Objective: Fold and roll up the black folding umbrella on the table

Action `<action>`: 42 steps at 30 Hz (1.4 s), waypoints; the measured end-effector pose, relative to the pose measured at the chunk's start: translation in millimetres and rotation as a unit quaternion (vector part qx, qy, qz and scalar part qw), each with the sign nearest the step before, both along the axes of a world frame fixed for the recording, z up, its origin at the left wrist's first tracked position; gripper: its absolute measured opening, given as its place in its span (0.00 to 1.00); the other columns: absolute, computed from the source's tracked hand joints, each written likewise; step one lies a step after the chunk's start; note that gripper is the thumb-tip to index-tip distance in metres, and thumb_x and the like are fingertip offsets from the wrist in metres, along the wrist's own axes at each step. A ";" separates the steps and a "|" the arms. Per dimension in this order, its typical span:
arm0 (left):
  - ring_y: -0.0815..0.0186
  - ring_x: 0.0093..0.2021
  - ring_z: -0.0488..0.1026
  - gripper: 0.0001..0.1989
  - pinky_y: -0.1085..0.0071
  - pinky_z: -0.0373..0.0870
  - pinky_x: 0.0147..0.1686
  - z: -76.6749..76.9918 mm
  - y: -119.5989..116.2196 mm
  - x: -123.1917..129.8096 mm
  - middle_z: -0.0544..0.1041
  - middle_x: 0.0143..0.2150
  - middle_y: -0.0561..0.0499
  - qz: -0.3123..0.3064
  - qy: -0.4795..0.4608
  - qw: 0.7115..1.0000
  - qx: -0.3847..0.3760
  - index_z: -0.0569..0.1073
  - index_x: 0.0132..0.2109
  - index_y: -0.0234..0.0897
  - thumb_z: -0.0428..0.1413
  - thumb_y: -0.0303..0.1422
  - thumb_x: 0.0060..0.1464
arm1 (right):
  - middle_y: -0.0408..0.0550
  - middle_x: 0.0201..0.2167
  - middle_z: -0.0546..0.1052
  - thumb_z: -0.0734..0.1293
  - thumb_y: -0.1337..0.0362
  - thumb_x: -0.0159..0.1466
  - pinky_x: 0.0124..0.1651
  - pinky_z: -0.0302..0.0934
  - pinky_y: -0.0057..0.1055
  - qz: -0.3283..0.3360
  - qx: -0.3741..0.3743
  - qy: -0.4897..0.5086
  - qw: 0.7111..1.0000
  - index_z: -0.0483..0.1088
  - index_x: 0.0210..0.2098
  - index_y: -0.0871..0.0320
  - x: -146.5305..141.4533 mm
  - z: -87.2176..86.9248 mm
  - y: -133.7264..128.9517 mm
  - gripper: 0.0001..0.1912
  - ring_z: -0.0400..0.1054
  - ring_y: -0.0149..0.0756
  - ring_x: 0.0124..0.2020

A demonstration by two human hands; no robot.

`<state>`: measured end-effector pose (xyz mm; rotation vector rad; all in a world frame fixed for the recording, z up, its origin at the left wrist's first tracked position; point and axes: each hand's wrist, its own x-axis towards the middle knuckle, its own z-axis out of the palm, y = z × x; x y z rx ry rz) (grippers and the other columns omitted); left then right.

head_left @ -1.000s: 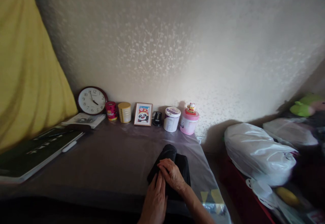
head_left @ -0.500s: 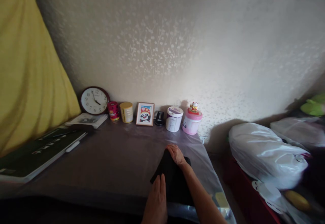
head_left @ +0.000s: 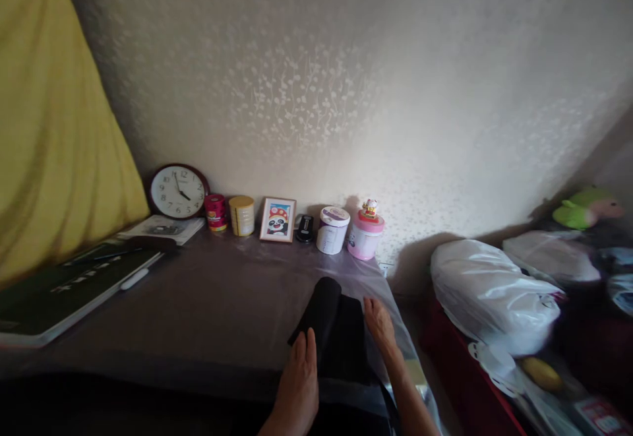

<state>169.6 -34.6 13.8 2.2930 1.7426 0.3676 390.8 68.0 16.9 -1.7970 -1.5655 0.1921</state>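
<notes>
A piece of black cloth [head_left: 346, 337] lies near the table's front right corner, its left part folded over into a thick, rounded fold. My left hand [head_left: 300, 373] rests against the lower left side of this fold, with its fingers stretched out. At the cloth's far right edge is my right hand [head_left: 380, 322], its fingers curled in and closed at the fabric's border. The fingertips there are partly hidden.
Along the wall stand a clock [head_left: 179, 192], a red can [head_left: 215, 212], a yellow-lidded can [head_left: 242, 216], a panda picture frame [head_left: 277, 219] and two tubs, one topped by a figurine [head_left: 369, 209]. A green board [head_left: 74, 284] lies left; a white plastic bag [head_left: 494, 294] sits right.
My right hand has moved from the top of the fold to the cloth's right edge, and its fingers have curled. The left hand stays on the fold. The view has shifted slightly right.
</notes>
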 end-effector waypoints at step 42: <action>0.53 0.60 0.60 0.34 0.59 0.60 0.56 -17.3 -0.3 3.0 0.60 0.61 0.32 0.011 0.010 0.999 0.050 0.57 0.60 0.23 0.43 0.15 0.42 | 0.49 0.24 0.77 0.65 0.54 0.52 0.26 0.62 0.28 0.061 -0.081 0.241 0.965 0.73 0.30 0.62 -103.8 23.9 33.4 0.16 0.72 0.39 0.28</action>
